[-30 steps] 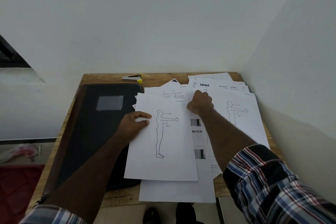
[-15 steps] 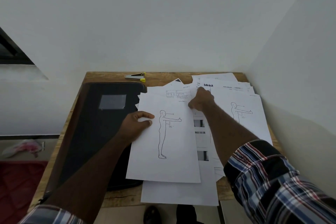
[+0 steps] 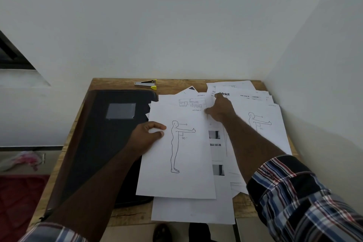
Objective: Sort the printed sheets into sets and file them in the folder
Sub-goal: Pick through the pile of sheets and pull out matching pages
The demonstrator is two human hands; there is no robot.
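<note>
The left hand (image 3: 147, 135) pinches the left edge of the top figure sheet (image 3: 177, 155), thumb on its face, fingers curled beneath. The right hand (image 3: 220, 108) lies farther back on the loose sheets (image 3: 253, 102), its fingers bent onto the paper; whether it holds one I cannot tell. Two sheets show the same standing outline, arm out, marked "90°": the held one and a second figure sheet (image 3: 261, 124) at right. One header reads "blinkit". One black folder (image 3: 110, 139) lies closed at left on the wooden table (image 3: 172, 82), one stapler (image 3: 146, 84) behind it
</note>
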